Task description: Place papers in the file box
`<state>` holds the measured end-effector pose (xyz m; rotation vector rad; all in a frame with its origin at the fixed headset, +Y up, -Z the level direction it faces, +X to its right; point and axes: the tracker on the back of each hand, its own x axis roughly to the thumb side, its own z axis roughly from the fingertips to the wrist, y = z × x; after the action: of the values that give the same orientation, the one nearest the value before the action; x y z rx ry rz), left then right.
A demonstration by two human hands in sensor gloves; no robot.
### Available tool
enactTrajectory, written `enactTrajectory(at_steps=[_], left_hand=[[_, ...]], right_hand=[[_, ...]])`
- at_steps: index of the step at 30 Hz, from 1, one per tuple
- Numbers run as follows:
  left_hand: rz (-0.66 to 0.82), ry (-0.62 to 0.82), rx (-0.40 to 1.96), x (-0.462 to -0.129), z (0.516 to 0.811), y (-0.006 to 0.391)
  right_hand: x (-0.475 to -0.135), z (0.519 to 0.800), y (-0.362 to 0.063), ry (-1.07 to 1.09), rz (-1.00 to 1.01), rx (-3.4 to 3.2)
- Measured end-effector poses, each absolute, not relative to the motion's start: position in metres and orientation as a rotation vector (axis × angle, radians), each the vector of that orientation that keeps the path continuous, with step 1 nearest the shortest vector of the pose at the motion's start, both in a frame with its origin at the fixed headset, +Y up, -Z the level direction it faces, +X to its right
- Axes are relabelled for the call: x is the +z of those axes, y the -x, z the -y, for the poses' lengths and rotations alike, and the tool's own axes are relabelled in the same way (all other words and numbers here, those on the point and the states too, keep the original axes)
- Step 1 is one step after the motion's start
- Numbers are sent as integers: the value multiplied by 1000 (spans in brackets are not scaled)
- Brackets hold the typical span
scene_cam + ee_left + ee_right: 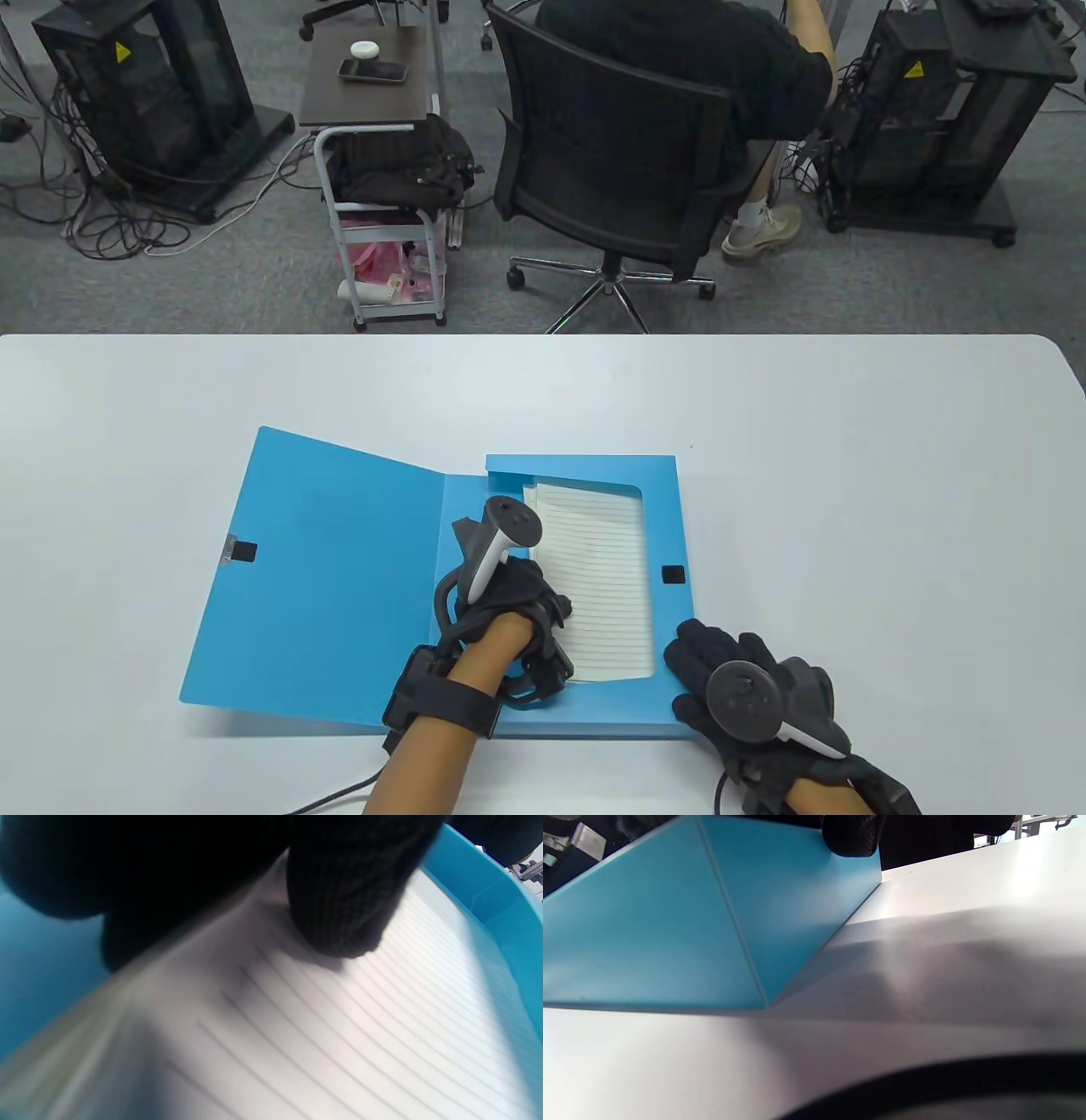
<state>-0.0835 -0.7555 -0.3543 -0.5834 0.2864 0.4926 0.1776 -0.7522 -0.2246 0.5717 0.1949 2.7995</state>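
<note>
lying inside the blue file box [585,722] on the white table [848,509], a stack of lined papers [602,577], pale and a bit curved. showing through the cut-out window in the box's right half, top edge close under the far wall. flopped open to the left, the box's lid [331,577], flat on the table, with a small black clasp [244,551] by its left edge. another black clasp patch [672,574] on the box's right rim.

pressing down on the near left part of the papers, the left hand [517,611] in its black glove, a grey tracker [505,539] sticking up from its back. in the left wrist view, one dark fingertip [339,908] touching the lined sheet, blue wall to the right. fingers bent down onto the paper, not wrapped around anything; hard to tell how far spread.

resting at the box's near right corner, the right hand [747,688], fingers spread and laid over the blue edge. in the right wrist view, a fingertip [850,836] hooked over the top of the blue wall.

behind the table, a black office chair [611,161] with someone sitting, and a small cart [390,204].
</note>
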Motion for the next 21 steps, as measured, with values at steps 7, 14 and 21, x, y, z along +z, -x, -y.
enactTrajectory(at_steps=[7,14,21], left_hand=[[-273,587,530,-349,751,91],[-391,266,487,-325,696,162],[-763,31,316,-284,664,302]], right_hand=[[-225,752,-178,-572,-200,2801],[-225,752,-178,-567,-195,2799],[-225,752,-178,-568,-193,2802]])
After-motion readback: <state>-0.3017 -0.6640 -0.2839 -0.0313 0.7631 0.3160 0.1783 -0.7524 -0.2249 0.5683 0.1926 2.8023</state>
